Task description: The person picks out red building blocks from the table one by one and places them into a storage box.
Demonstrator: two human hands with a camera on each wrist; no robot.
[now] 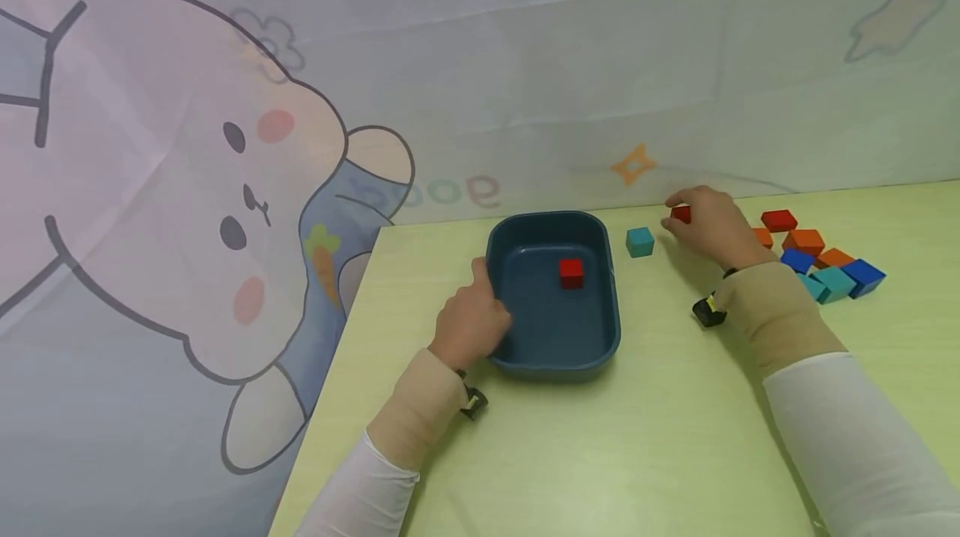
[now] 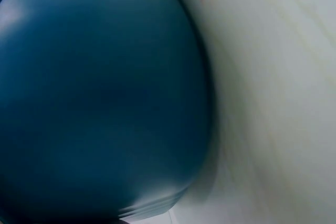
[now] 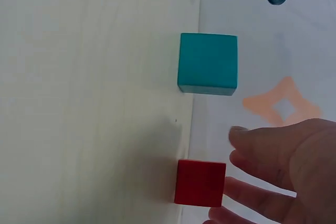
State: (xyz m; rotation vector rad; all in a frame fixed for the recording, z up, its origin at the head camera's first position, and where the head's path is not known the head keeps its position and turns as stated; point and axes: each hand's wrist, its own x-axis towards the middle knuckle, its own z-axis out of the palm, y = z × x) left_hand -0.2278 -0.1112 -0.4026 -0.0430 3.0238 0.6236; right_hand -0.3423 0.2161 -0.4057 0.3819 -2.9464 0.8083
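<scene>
My left hand grips the left rim of a dark blue plastic bin, its thumb over the edge. One red cube sits in that bin. The bin's outer wall fills most of the left wrist view. My right hand reaches a second red cube near the table's back edge. Its fingers lie at the cube's far side, while the thumb stands apart from it in the right wrist view. A teal cube rests between this red cube and the bin.
Right of my right hand lies a loose group of blocks: a red block, orange blocks, blue blocks and teal blocks. A printed cloth hangs behind the pale yellow table.
</scene>
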